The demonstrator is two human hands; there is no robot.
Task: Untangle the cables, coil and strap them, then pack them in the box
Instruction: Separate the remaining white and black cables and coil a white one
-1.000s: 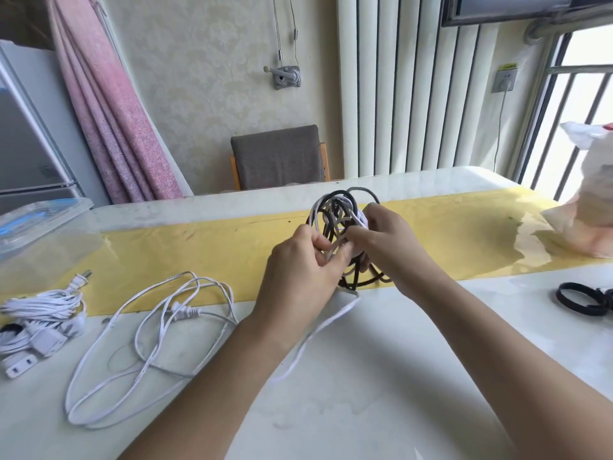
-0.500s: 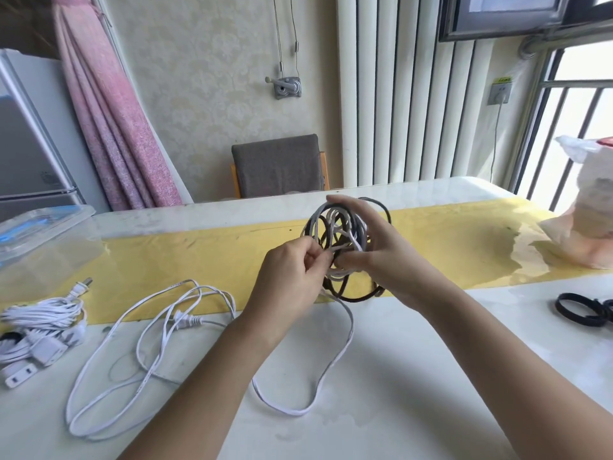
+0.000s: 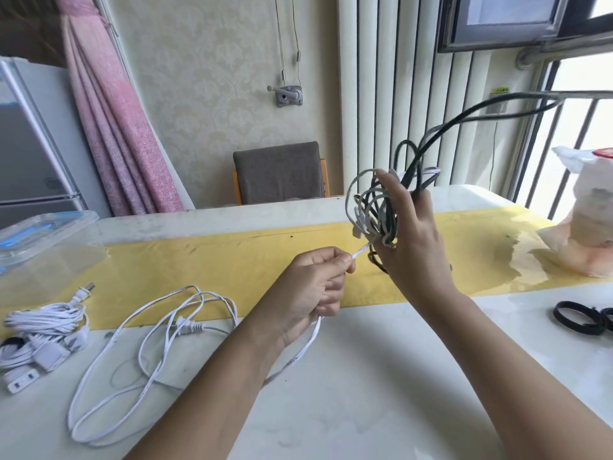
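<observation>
Nearest, the left hand (image 3: 311, 293) is clenched round a white cable (image 3: 310, 341), pinching it taut where it leaves the tangle (image 3: 374, 207) of dark and grey cables, which the right hand (image 3: 414, 247) grasps, lifted above the counter (image 3: 365, 393). This looks like the untangling step, and the next move calls for drawing the white cable free without tightening the loops. Beyond lie a yellow runner (image 3: 215, 260) and a clear box (image 3: 49, 247) at far left, then a chair (image 3: 278, 174) and a pink curtain (image 3: 126, 134).

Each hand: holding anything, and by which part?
Right hand grips the tangled black-and-grey cable bundle by its coiled loops. Left hand pinches the flat white cable just where it leaves that bundle.
</observation>
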